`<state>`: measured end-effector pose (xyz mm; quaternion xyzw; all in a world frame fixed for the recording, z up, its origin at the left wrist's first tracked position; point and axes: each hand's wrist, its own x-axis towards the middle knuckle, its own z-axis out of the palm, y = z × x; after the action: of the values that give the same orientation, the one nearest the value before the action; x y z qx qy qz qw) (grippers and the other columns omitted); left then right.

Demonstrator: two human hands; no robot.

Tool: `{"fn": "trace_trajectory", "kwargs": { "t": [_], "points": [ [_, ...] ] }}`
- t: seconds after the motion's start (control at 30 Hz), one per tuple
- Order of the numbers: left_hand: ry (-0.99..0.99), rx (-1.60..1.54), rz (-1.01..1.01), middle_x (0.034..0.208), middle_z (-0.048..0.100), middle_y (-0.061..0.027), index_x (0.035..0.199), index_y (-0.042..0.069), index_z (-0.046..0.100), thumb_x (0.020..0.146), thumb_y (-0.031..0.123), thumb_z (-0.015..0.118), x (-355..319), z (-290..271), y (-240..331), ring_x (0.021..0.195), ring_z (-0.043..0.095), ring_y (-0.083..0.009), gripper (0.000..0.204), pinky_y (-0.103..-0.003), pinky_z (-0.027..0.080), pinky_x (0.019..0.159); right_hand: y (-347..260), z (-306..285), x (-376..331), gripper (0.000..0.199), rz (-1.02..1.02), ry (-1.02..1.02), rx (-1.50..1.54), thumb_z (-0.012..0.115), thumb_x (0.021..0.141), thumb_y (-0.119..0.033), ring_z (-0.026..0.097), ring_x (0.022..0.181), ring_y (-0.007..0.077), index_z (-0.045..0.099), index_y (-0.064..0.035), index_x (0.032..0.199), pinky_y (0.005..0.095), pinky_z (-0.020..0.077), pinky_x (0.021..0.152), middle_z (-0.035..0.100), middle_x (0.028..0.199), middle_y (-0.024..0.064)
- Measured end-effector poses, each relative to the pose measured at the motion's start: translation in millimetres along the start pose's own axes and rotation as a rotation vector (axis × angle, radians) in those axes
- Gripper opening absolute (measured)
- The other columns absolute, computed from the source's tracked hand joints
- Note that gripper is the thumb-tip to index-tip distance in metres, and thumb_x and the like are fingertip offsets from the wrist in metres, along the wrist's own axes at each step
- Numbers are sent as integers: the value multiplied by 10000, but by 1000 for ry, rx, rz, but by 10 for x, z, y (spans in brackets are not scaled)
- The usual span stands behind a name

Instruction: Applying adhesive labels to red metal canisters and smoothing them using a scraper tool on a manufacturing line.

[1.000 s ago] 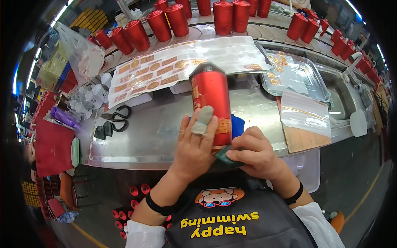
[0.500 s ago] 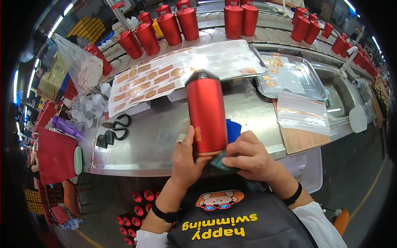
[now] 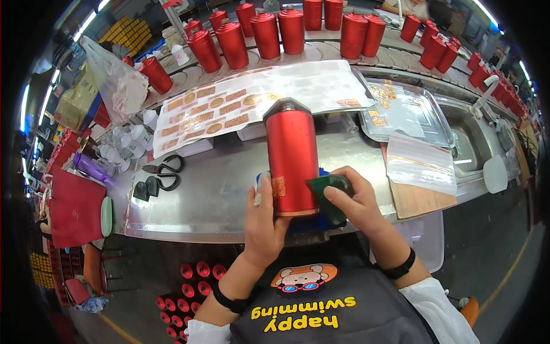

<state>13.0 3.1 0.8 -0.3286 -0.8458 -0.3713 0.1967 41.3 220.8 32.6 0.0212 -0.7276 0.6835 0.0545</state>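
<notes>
Bottle (image 3: 292,155) and scraper (image 3: 332,186) come together in front of the person, over the middle front of the bench (image 3: 206,200). The bottle is red, with its neck pointing away, near a dark angular piece (image 3: 301,106), and its base toward the person; a small gold label (image 3: 279,187) shows low on its left side. The left hand (image 3: 264,232) grasps the bottle by its lower end, fingers along the left side and thumb at the base; a pale wrap (image 3: 258,198) covers one finger. The right hand (image 3: 360,202) pinches the green scraper between thumb and fingers, its corner right at the bottle's right side. Blue cloth (image 3: 324,223) shows partly hidden between the bottle and that hand. Scissors (image 3: 153,169) lie to the left, just beside two dark pads (image 3: 152,186). Beyond the bottle a white label sheet (image 3: 309,80) is spread out, with a clear tray (image 3: 444,120) to its right. More red bottles (image 3: 292,31) stand along the conveyor (image 3: 321,48) at the back.
</notes>
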Motion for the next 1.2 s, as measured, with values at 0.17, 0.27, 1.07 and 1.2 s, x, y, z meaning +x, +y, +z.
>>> {"fn": "trace_trajectory", "kwargs": {
  "t": [0.17,0.27,1.07,1.2],
  "points": [
    [-46,99,115,1369,478,-285,1401,-89,382,907,76,594,30,-76,81,1242,494,-444,563,-556,275,1108,18,-9,-10,249,26,25,42,678,895,-184,571,768,68,581,-14,1049,236,475,673,630,840,34],
    [-95,149,221,1387,463,-279,1386,-74,414,843,37,625,144,-114,159,1291,450,-436,593,-560,264,1115,44,-25,-13,241,55,2,36,669,890,-175,573,779,80,580,-26,1058,253,484,685,625,847,44],
    [-108,-137,-29,1375,450,-298,1410,-120,290,965,382,541,-282,-4,-272,1273,475,-379,716,-433,365,1065,367,-3540,1579,606,750,38,-1677,433,888,-30,424,1310,380,485,-369,1387,506,401,1041,435,1426,111],
    [-104,-234,-85,1402,398,-314,1426,-90,233,986,365,508,-448,16,-385,1291,441,-391,690,-459,343,1084,394,-3653,1516,582,754,0,-1837,441,927,-92,409,1325,332,455,-464,1374,556,393,1023,406,1445,69]
  ]
}}
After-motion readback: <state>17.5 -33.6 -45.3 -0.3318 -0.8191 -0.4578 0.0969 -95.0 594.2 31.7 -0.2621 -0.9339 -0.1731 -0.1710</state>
